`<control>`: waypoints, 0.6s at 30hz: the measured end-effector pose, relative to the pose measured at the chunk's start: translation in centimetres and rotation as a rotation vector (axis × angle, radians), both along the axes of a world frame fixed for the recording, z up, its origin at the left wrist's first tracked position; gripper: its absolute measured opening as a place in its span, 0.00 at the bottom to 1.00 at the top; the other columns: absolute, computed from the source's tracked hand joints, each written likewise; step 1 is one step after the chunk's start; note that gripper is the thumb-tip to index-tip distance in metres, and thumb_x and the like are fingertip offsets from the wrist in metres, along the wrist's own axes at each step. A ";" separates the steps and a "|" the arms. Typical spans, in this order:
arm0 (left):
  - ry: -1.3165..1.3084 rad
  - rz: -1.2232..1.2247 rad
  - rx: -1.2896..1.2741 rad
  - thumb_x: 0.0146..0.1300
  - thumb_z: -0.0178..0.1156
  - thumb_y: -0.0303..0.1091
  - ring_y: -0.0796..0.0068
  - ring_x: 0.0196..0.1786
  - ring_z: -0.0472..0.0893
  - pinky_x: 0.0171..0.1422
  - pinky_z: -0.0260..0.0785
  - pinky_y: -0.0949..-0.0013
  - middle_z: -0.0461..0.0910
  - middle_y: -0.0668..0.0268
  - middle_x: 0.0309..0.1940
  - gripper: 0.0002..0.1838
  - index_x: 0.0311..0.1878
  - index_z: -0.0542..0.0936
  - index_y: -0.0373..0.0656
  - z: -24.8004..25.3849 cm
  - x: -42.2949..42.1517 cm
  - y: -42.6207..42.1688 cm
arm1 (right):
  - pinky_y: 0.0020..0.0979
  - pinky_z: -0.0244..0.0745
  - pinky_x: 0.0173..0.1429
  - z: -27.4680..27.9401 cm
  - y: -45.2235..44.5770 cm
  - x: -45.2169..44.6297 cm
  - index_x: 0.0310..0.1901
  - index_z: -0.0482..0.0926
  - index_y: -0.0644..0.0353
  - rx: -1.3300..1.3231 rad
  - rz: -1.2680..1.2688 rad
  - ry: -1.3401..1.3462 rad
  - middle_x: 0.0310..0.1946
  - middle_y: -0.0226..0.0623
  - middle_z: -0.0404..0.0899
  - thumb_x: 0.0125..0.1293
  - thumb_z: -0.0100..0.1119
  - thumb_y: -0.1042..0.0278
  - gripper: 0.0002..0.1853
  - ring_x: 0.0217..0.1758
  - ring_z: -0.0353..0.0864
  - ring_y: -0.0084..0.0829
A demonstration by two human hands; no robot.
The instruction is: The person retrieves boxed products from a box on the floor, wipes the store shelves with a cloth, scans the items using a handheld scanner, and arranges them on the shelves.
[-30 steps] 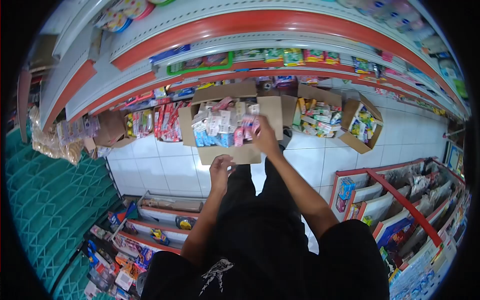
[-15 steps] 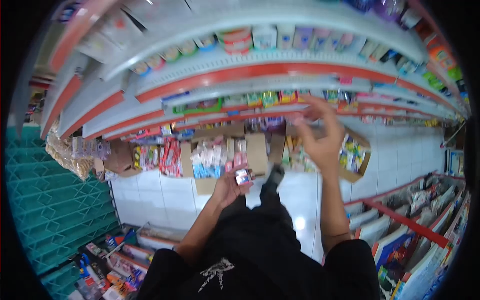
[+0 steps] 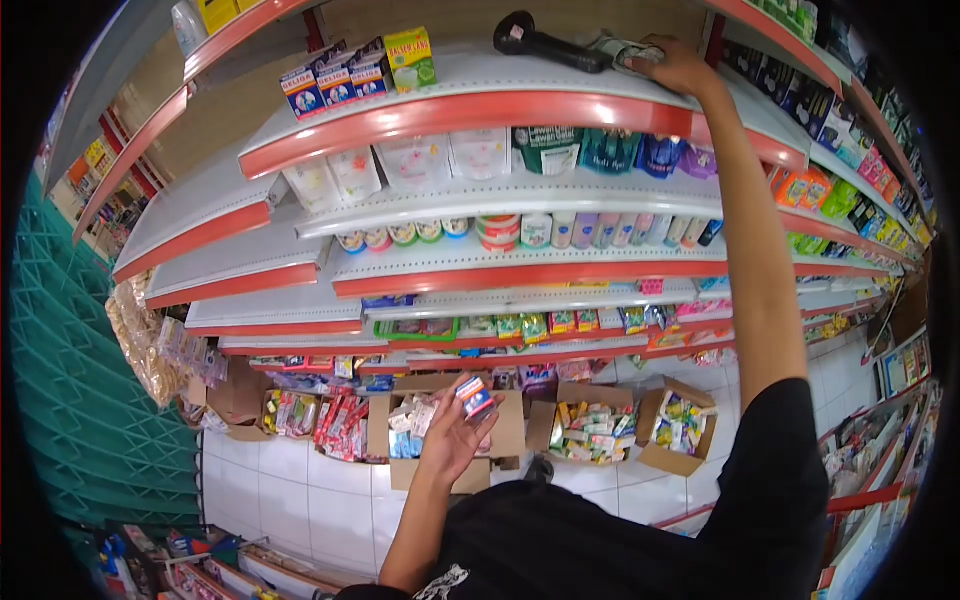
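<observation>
My left hand (image 3: 455, 440) holds a small blue, white and red box (image 3: 474, 396) near the fingertips, above an open carton (image 3: 378, 425) of small packets. My right hand (image 3: 672, 66) reaches up to the top shelf (image 3: 470, 72), its fingers closed on a crumpled grey cloth (image 3: 628, 54). Beside the cloth lies a black handled tool (image 3: 550, 44). On the same shelf, to the left, stand several blue and white boxes (image 3: 335, 80) and a green and yellow box (image 3: 411, 60).
Lower shelves hold pouches (image 3: 545, 150), bottles (image 3: 585, 231) and tubs. More cartons with small packs (image 3: 595, 432) stand on the tiled floor. A green folding shutter (image 3: 90, 400) is at the left.
The view has tilted up to the higher shelves. My right hand has risen from the carton to the top shelf and taken hold of the cloth. My left hand now has the small box.
</observation>
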State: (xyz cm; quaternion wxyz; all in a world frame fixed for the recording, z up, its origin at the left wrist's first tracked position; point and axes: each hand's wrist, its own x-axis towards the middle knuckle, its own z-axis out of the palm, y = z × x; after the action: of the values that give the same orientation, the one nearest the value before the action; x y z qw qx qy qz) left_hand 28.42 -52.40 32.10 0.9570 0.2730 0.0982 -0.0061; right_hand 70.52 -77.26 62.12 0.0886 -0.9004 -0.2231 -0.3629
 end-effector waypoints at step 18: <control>0.125 -0.107 0.036 0.68 0.49 0.37 0.62 0.57 0.73 0.57 0.71 0.63 0.71 0.59 0.55 0.18 0.59 0.64 0.43 -1.4 0.0 -2.7 | 0.34 0.70 0.50 -24.6 -1.8 -27.3 0.48 0.72 0.70 0.994 0.014 0.061 0.45 0.44 0.76 0.60 0.58 0.59 0.22 0.46 0.75 0.33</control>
State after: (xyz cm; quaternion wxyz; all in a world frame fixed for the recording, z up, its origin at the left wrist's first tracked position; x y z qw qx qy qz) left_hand 28.46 -55.11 30.69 0.9421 0.2943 0.1433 -0.0724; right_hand 43.19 -79.05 37.51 0.5160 -0.7579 -0.0264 -0.3984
